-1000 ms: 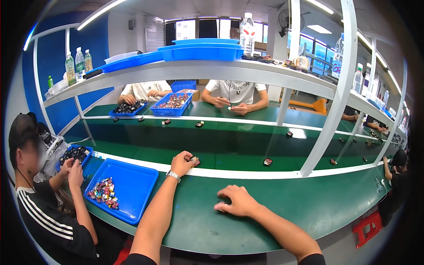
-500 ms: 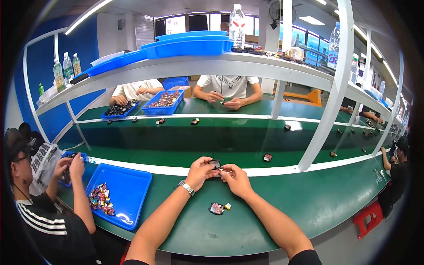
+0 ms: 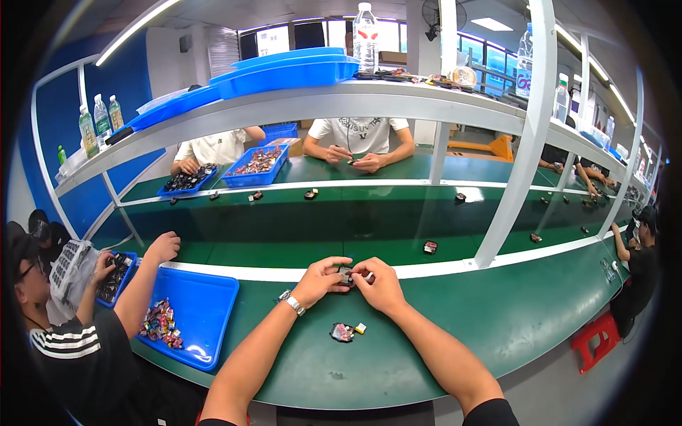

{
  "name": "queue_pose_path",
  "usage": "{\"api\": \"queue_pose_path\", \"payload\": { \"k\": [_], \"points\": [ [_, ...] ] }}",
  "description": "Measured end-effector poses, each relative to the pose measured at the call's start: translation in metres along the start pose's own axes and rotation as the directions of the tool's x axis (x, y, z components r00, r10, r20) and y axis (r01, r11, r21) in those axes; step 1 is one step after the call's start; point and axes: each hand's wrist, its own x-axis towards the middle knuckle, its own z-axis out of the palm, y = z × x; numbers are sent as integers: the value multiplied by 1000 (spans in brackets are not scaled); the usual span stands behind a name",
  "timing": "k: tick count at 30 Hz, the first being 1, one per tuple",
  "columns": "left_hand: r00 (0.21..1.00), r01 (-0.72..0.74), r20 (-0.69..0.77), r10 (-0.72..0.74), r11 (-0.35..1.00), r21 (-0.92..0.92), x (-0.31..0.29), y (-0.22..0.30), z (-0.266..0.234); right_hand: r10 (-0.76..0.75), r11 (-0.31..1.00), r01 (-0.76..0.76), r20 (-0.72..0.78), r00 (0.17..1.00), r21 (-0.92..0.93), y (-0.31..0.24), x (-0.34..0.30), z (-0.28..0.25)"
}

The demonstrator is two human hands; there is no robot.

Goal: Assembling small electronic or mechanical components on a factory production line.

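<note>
Two bare hands meet over a green tabletop (image 3: 455, 323) at the center of the frame, closing around a small dark device (image 3: 346, 276) just in front of the white rail (image 3: 426, 270). The left hand (image 3: 320, 284), a metal wristwatch (image 3: 292, 303) at its wrist, pinches the device between thumb and fingers. The right hand (image 3: 381, 286) has its thumb and fingertips drawn together at the device's right edge; whether they grip a loose part or only press the casing cannot be told, as the fingers cover the contact.

Below them, in the lower center, a second small device (image 3: 342, 332) lies on the tabletop with a yellow-and-white piece (image 3: 360, 328) just beside it. At left sits a blue tray (image 3: 206, 302), with a heap of small multicolored parts (image 3: 162, 324) along its left side; above it, a co-worker's hand (image 3: 165, 246) extends over the rail.

The pinch looks precarious: uneven thumb pressure could make the device slip or spring a small part loose. A low sweep of either forearm might knock the second device, and any thin lead joining it to its yellow-and-white piece, too small to make out, could be strained.
</note>
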Motion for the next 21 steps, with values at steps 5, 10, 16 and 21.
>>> {"api": "queue_pose_path", "payload": {
  "k": [5,10,16,21],
  "points": [
    [1000,-2,29,4,998,-69,-1,-3,-5,-185,966,193,65,981,-170,-4,-2,-2],
    [993,-9,114,30,984,-179,0,-2,-4,-235,956,234,17,972,-176,0,-2,1],
    [986,-19,158,47,984,-177,-1,-5,-6,-229,958,232,39,973,-171,-2,0,-1],
    [983,-19,173,55,979,-203,1,-5,-7,-247,959,256,77,966,-126,-6,1,-3]
  ]
}}
